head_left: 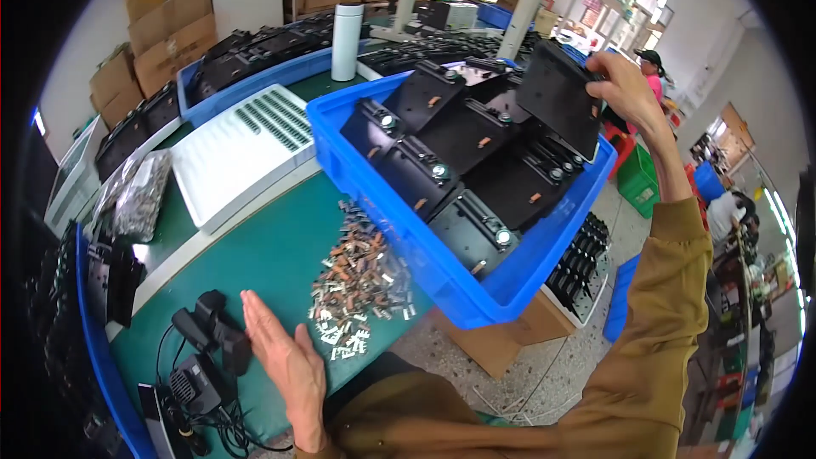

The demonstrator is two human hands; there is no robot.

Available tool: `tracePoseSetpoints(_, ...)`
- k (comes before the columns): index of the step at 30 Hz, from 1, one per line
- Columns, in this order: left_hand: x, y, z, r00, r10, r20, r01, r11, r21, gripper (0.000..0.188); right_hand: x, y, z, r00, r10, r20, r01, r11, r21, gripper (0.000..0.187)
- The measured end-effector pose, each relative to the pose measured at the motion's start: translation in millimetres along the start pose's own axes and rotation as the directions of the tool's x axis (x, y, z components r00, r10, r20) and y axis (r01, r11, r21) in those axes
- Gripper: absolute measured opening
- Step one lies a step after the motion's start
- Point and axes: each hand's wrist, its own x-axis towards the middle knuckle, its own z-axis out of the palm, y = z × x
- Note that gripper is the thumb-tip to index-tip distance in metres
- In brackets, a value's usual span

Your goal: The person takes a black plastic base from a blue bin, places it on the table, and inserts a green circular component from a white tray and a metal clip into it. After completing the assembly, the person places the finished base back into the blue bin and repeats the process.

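My right hand [625, 89] grips a flat black plastic panel [557, 89] by its edge, tilted above the far right corner of a blue bin [425, 263]. Inside the bin lie several similar black panels [442, 136], with small copper-coloured clips and round shiny parts on them. My left hand [285, 357] is open over the green table, fingers stretched and nothing held. Just left of it sits a black device with a bracket [212, 331]. A loose heap of small copper and silver metal clips [357, 276] lies between that hand and the bin.
A white tray [221, 170] with rows of small dark parts stands beyond the clips. A white bottle [346, 42] stands by a blue bin of black parts [255, 64]. Cables [229, 429] lie at lower left. A cardboard box [501, 336] is below the bin; a person [653, 72] is farther off.
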Motion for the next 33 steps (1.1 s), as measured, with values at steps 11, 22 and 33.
tracePoseSetpoints(11, -1, 4, 2, 0.999, -0.01, 0.04, 0.008, 0.999, 0.037, 0.081, -32, 147, 51, 0.859, 0.51, 0.04, -0.47, 0.819, -0.329, 0.032)
tracePoseSetpoints(22, -1, 3, 1, 0.994, -0.079, 0.078, 0.074, 0.995, 0.068, 0.084, -3, 165, 109, 0.779, 0.602, 0.178, -0.521, 0.778, -0.351, 0.034)
tracePoseSetpoints(33, -1, 11, 3, 0.993, -0.072, 0.098, 0.063, 0.994, 0.09, 0.081, -8, 168, 127, 0.801, 0.592, 0.091, -0.529, 0.77, -0.357, 0.036)
